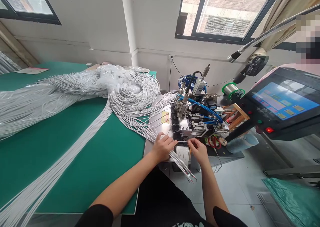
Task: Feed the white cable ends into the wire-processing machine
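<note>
My left hand (163,147) is closed over a bundle of white cables (180,162), whose stripped ends point down toward my lap. Between thumb and finger it also steadies a single white cable (182,141) stretched across to the right. At the other end of that cable, my right hand (198,150) pinches the tip. Both hands are at the front edge of a bench machine (185,123) with metal cylinders and blue air hoses. Just below the cable sits a small white-topped box (183,154). More cables run from the machine's left side to a large coiled heap (135,93).
A green-topped table (100,173) spreads to the left, with plastic-wrapped cable bundles (75,85) on it. To the right are a touchscreen panel (287,100), a solder wire spool (233,90), red-handled scissors (214,142) and a small fan (257,65). Part of another person shows at the far right.
</note>
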A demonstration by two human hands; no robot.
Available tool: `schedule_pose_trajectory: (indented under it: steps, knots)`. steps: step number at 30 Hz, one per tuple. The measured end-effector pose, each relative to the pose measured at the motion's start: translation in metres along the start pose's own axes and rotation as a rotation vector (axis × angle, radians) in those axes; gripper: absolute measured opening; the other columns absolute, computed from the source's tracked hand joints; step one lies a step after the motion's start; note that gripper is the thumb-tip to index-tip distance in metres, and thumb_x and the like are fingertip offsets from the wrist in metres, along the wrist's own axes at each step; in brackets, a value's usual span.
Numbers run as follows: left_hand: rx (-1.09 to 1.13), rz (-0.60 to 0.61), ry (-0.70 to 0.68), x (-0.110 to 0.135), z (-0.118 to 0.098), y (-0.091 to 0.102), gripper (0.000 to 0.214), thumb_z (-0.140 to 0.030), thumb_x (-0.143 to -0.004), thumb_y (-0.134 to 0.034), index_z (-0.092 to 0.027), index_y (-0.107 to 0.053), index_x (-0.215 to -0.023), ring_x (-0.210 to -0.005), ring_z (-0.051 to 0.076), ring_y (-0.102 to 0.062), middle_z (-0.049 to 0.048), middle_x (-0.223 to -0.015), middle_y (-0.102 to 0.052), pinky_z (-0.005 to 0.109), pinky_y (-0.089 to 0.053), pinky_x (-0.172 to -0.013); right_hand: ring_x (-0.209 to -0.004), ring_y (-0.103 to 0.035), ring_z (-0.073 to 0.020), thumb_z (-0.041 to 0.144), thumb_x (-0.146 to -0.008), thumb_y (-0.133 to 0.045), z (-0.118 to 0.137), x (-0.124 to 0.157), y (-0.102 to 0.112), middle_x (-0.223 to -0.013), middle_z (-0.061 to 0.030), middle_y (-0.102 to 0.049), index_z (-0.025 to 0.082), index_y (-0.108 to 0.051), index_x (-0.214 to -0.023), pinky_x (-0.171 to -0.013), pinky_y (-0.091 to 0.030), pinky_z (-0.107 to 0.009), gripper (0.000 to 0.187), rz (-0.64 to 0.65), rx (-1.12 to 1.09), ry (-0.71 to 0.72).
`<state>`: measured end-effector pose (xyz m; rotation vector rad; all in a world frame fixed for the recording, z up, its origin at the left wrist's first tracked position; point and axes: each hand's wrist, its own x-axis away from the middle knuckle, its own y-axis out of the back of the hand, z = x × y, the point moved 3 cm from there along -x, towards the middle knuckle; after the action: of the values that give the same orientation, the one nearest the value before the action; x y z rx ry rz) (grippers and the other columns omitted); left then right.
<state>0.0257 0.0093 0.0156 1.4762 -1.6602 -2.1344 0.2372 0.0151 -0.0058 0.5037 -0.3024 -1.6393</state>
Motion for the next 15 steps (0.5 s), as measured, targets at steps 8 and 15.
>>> schedule_pose_trajectory:
  steps: [8, 15]
  knots:
    - [-0.039, -0.061, 0.105, 0.0, 0.0, -0.003, 0.025, -0.015, -0.079, -0.053, -0.023, -0.066, -0.098, -0.078, 0.02, -0.054, 0.0029, -0.075, -0.065, 0.042, -0.027, -0.087, -0.059, -0.046, -0.0156, 0.052, -0.082, -0.051, -0.001, -0.006, -0.01, -0.061, 0.001, -0.05, 0.02, -0.055, -0.072, -0.057, -0.037, -0.026, 0.034, 0.004, 0.019, 0.037]
    - [-0.034, -0.052, 0.118, 0.0, 0.0, -0.004, 0.025, -0.014, -0.077, -0.054, -0.023, -0.066, -0.098, -0.081, 0.021, -0.055, 0.0037, -0.078, -0.066, 0.044, -0.028, -0.089, -0.058, -0.039, -0.0136, 0.053, -0.078, -0.053, -0.011, -0.012, -0.015, -0.059, 0.0031, -0.041, 0.021, -0.046, -0.063, -0.055, -0.033, -0.024, 0.036, 0.094, -0.154, -0.039]
